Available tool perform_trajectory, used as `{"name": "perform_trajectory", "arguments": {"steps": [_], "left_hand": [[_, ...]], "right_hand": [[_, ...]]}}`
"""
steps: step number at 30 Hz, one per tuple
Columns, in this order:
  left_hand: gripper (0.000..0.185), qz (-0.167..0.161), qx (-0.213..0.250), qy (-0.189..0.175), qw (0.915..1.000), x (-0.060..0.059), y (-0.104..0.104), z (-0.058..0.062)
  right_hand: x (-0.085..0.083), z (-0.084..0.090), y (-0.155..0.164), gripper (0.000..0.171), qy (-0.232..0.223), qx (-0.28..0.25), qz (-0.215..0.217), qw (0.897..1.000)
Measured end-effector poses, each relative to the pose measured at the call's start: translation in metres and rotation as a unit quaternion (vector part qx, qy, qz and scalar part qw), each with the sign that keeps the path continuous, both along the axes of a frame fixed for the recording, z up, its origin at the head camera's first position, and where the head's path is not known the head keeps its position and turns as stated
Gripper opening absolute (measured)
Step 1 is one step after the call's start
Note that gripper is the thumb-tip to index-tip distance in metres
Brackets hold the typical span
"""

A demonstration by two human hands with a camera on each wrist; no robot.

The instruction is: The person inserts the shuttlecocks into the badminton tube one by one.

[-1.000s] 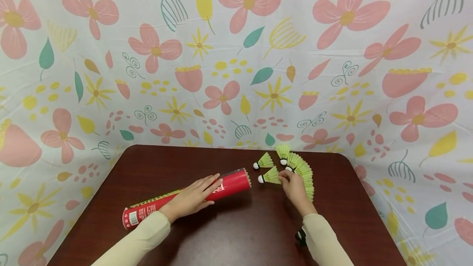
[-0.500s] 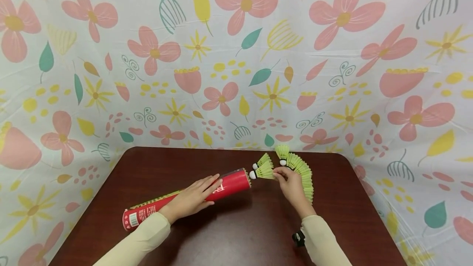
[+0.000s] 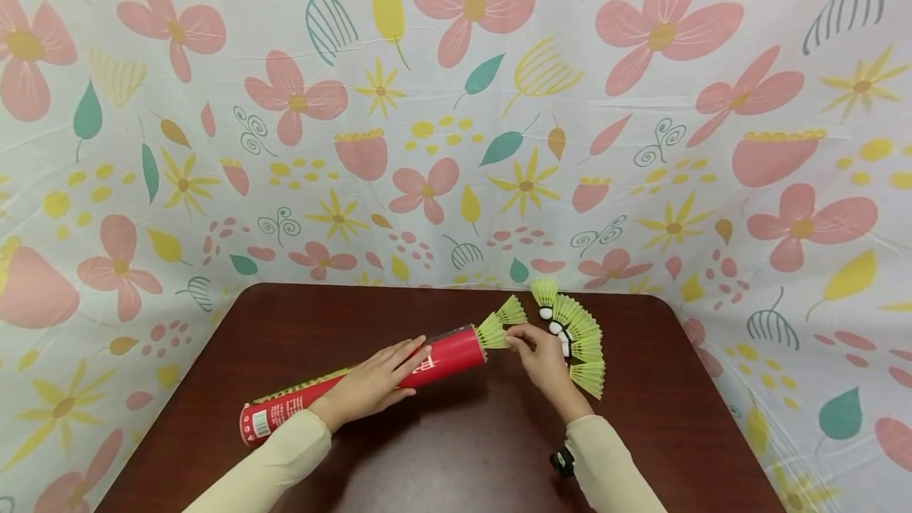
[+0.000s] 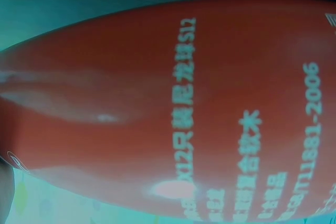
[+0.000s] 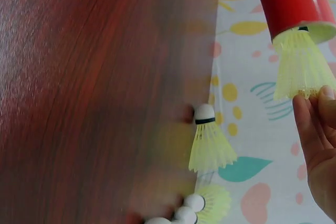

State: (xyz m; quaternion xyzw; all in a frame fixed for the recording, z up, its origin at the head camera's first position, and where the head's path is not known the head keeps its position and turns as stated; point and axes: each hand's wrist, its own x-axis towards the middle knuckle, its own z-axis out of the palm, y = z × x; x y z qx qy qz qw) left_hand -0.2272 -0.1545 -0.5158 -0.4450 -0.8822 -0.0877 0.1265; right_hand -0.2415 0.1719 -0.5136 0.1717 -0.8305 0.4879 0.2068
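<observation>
My left hand (image 3: 374, 382) grips a red shuttlecock tube (image 3: 452, 359), fingers over its top and thumb on the near side. The tube lies slantwise, its mouth to the right; printed white lettering on the tube (image 4: 184, 103) fills the left wrist view. With thumb and fingertips, my right hand (image 3: 547, 362) pinches the skirt edge of a yellow-green shuttlecock (image 3: 490, 332). The right wrist view shows that shuttlecock (image 5: 302, 72) with its head inside the tube mouth and most of its skirt outside.
Just behind the tube mouth lies another shuttlecock (image 3: 511, 309). Several overlapping shuttlecocks (image 3: 586, 331) fan out beyond my right hand, with one more (image 3: 545, 291) near the back edge of the dark wooden table (image 3: 342, 303). A flower-patterned cloth (image 3: 427, 101) hangs behind.
My right hand has moved left with the shuttlecock, whose white head has gone from outside the tube into its mouth. The left hand and tube have stayed nearly still.
</observation>
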Motion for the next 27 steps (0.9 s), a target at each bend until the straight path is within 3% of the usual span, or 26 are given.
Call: {"name": "perform_trajectory", "arguments": {"steps": [13,27], "left_hand": [[0.094,0.005,-0.009,-0.003,0.9999,0.000,0.000,0.002],[0.093,-0.002,-0.010,0.013,0.9999,0.002,-0.001,0.002]], "right_hand": [[0.001,-0.005,-0.013,0.007,0.020,-0.011,0.031,0.999],[0.002,-0.010,-0.015,0.011,0.055,0.028,0.002,0.998]]}}
